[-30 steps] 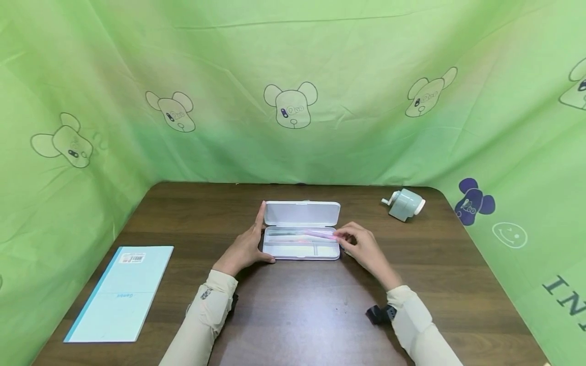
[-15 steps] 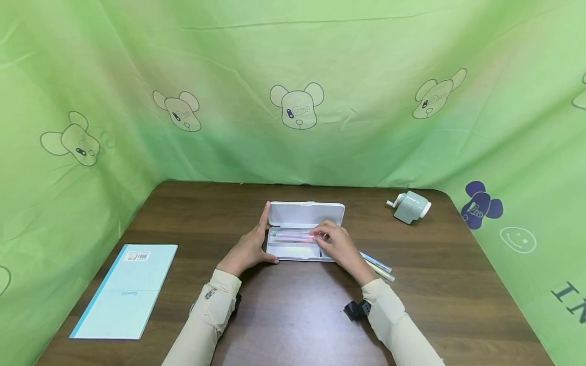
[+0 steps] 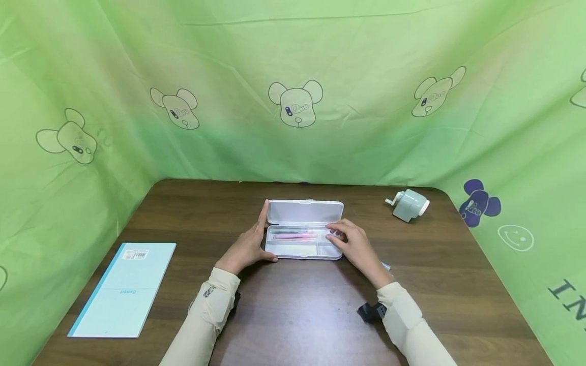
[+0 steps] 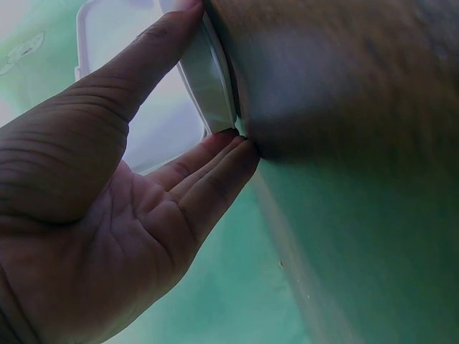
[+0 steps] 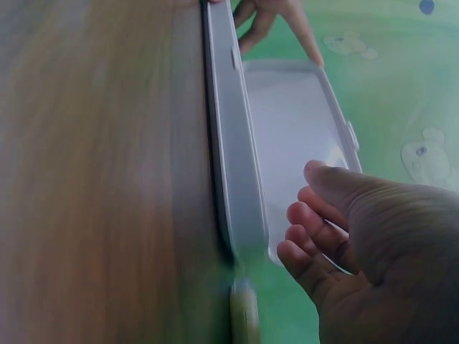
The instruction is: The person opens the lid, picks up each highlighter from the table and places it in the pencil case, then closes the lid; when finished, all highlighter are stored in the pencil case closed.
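Note:
A white pencil case (image 3: 285, 249) lies at mid-table, its lid (image 3: 305, 212) raised at the back. In its rear compartment lie pens, a pink pen (image 3: 290, 236) among them. My left hand (image 3: 246, 249) holds the case's left end, thumb at the front corner and index finger up beside the lid. In the left wrist view, the fingers (image 4: 215, 172) touch the end wall. Over the case's right end is my right hand (image 3: 359, 247), fingers loosely bent. The right wrist view shows nothing between this hand's thumb (image 5: 337, 183) and fingers.
A light blue notebook (image 3: 123, 292) lies at the left of the table. A grey-green crank pencil sharpener (image 3: 409, 205) is at the back right. One pen (image 3: 386, 266) shows partly behind my right wrist. A green printed cloth (image 3: 220, 142) hangs around the table.
My right hand has moved left into the case with the pink pen, let go of it there, and drawn back right. The left hand keeps its hold.

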The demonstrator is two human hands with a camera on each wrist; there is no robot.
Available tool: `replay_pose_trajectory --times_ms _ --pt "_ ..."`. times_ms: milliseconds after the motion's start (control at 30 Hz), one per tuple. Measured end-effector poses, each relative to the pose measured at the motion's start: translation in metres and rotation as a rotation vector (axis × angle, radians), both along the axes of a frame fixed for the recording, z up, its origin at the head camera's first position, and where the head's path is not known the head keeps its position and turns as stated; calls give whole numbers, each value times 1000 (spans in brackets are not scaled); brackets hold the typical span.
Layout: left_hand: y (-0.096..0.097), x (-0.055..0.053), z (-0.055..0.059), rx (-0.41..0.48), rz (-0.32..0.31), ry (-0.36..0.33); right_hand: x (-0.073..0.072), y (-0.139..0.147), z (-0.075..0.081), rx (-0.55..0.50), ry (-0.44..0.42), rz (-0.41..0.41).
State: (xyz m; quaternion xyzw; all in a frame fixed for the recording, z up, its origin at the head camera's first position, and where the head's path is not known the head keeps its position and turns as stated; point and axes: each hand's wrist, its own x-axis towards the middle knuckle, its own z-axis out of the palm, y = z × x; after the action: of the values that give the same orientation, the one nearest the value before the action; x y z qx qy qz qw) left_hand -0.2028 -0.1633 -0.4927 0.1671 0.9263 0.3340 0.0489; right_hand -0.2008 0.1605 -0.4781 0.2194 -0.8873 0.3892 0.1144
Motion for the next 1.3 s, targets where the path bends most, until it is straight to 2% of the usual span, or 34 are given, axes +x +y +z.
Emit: replay_pose_trajectory --times_ms 67,100,133,200,267,300,333,433,600,800,1000,1300 --pt "0 1 1 3 -6 4 2 12 -1 3 -3 -13" --pt "1 3 5 -2 -5 3 4 19 -2 7 -2 -21" --pt "3 8 14 6 -1 -11 5 27 -2 11 2 -29" --pt "4 11 19 -3 0 -12 10 42 -2 25 16 -47" --pt "5 13 23 -11 3 -13 16 57 -2 36 25 -72" --pt "7 16 31 -8 11 -30 20 64 -2 39 30 -86" --pt "9 17 34 -9 13 -39 24 71 -2 38 35 -101" --pt "10 18 38 -17 18 -41 37 90 -2 33 39 -134" --pt "9 17 36 -29 16 -27 54 111 -2 22 49 -147" --pt "10 17 36 -26 9 -35 65 123 -3 31 10 -139" --pt "10 18 34 -24 7 -19 66 125 -8 87 -37 -92" --pt "11 18 36 -33 23 -54 66 122 -11 114 -18 -85"
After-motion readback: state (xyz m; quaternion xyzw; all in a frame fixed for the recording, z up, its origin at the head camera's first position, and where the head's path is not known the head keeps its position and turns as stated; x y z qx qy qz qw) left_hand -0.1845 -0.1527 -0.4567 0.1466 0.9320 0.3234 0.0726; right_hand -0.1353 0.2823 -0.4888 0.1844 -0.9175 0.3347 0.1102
